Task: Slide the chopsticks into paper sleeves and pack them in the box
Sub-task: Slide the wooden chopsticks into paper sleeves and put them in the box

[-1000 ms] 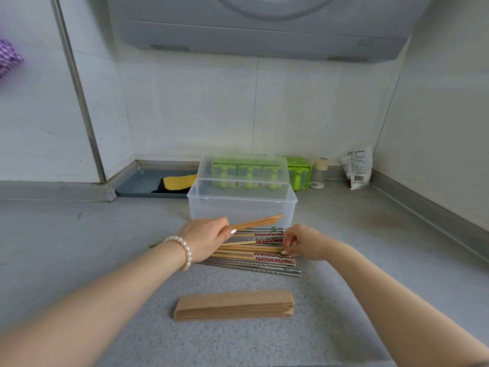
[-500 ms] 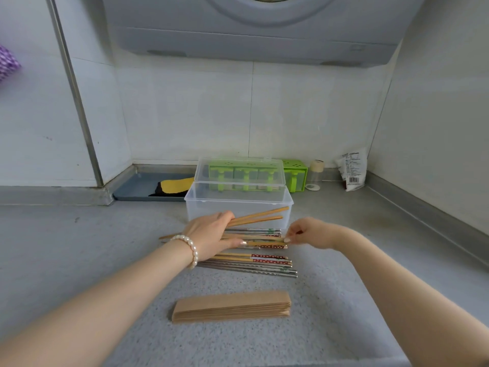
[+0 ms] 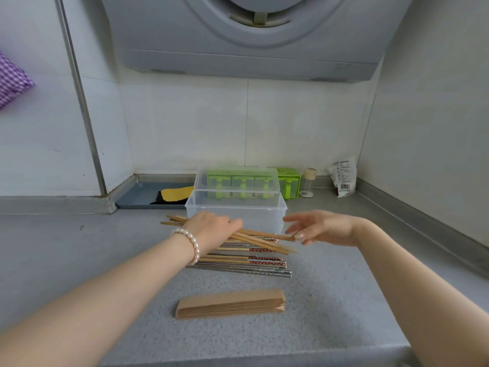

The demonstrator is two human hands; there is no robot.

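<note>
My left hand (image 3: 213, 229), with a pearl bracelet at the wrist, grips a few plain wooden chopsticks (image 3: 264, 238) just above the pile; their tips point right. My right hand (image 3: 316, 227) hovers at those tips with fingers spread, one fingertip touching a chopstick end. Below lies the pile of chopsticks (image 3: 246, 263): wooden ones with red patterned ends and metal ones. A stack of brown paper sleeves (image 3: 230, 304) lies nearer to me on the counter. The clear plastic box (image 3: 235, 215) stands open behind the pile, its lid tipped back.
Behind the box sit a green container (image 3: 288, 181), a small jar (image 3: 308, 181) and a white packet (image 3: 342, 177). A grey tray (image 3: 137, 197) with a yellow and black item lies at the back left. A grey appliance (image 3: 251, 35) hangs above.
My left hand lifted the wooden chopsticks and tilted them so their tips point right and down. My right hand opened from a pinch and rose off the pile.
</note>
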